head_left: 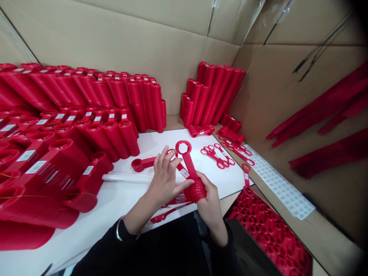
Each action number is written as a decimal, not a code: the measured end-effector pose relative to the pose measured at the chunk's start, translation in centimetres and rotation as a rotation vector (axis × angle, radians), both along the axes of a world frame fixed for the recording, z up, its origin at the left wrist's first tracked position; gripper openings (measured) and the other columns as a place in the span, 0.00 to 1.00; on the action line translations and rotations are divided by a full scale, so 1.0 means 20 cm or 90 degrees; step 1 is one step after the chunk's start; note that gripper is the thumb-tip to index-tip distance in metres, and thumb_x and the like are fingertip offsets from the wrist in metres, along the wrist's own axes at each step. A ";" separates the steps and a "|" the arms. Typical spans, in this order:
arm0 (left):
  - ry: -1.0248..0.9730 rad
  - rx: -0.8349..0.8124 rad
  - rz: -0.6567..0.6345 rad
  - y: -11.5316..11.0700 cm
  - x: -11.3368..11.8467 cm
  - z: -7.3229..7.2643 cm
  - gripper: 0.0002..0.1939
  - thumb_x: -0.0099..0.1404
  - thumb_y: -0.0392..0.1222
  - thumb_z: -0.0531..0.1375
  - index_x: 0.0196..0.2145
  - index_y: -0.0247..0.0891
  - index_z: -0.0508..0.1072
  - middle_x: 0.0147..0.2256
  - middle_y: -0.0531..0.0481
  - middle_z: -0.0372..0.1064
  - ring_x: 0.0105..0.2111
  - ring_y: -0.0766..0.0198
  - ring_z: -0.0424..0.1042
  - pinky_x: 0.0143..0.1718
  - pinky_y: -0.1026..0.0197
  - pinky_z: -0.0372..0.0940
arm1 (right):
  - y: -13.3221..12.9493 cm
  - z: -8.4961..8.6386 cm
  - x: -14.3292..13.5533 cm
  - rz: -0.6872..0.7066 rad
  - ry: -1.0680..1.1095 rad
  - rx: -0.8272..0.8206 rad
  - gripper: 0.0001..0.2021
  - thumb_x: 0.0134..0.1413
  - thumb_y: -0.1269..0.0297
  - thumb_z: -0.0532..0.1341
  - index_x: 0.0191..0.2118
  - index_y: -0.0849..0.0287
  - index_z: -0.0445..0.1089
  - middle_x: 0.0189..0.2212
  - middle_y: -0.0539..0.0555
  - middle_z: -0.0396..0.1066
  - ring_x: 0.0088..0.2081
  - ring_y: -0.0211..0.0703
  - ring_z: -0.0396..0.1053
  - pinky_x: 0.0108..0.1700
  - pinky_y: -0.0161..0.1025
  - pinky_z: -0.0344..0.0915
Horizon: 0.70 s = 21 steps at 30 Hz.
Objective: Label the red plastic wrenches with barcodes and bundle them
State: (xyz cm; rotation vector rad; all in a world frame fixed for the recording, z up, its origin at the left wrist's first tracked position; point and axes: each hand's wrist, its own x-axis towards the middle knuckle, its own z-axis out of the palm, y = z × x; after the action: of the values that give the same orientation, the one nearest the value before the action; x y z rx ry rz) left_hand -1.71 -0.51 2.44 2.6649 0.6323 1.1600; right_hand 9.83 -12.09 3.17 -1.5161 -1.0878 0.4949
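Note:
My right hand [210,201] is wrapped round the lower end of a small stack of red plastic pieces [198,189], flat strips with a ring at each end. One strip [188,163] points up and away from the stack, its ring at the top, and a white barcode label shows beside it. My left hand [165,176] is just left of the stack with its fingers spread; its thumb reaches toward the stack, and I cannot tell whether it touches. Behind the left hand lies another red ring-ended piece [139,165]. More labelled red strips lie partly hidden beneath my hands.
Large stacks of red pieces [100,138] fill the left side, with further upright stacks [212,96] at the back. Loose strips [220,155] lie on the white tabletop [120,203]. To the right are a label sheet [278,184] and a box of red pieces [267,230]. Cardboard walls [129,42] surround the table.

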 end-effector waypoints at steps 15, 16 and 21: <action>0.070 -0.289 -0.135 0.04 -0.05 0.08 0.15 0.71 0.50 0.51 0.46 0.38 0.70 0.53 0.41 0.59 0.54 0.49 0.53 0.58 0.45 0.55 | -0.02 0.01 -0.02 0.059 0.077 0.005 0.19 0.53 0.75 0.55 0.50 0.57 0.71 0.45 0.52 0.76 0.46 0.44 0.73 0.47 0.36 0.68; 0.078 -0.313 -0.153 0.04 -0.06 0.09 0.15 0.71 0.50 0.52 0.43 0.39 0.72 0.52 0.42 0.61 0.53 0.50 0.54 0.58 0.45 0.54 | -0.02 0.01 -0.02 0.067 0.080 0.006 0.19 0.53 0.76 0.55 0.49 0.56 0.71 0.45 0.52 0.76 0.46 0.43 0.73 0.47 0.36 0.68; 0.080 -0.444 -0.208 0.09 -0.14 0.10 0.11 0.66 0.49 0.59 0.34 0.40 0.77 0.41 0.47 0.71 0.48 0.52 0.62 0.53 0.49 0.58 | -0.04 -0.01 -0.02 0.118 0.073 -0.015 0.19 0.54 0.75 0.55 0.50 0.56 0.71 0.45 0.51 0.76 0.46 0.42 0.73 0.48 0.35 0.67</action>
State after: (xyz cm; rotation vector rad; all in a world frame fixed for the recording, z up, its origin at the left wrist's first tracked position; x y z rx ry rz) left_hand -4.41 1.33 4.46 2.1328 0.4758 0.5475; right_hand 9.44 -12.85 3.02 -1.3964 -1.1407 0.7159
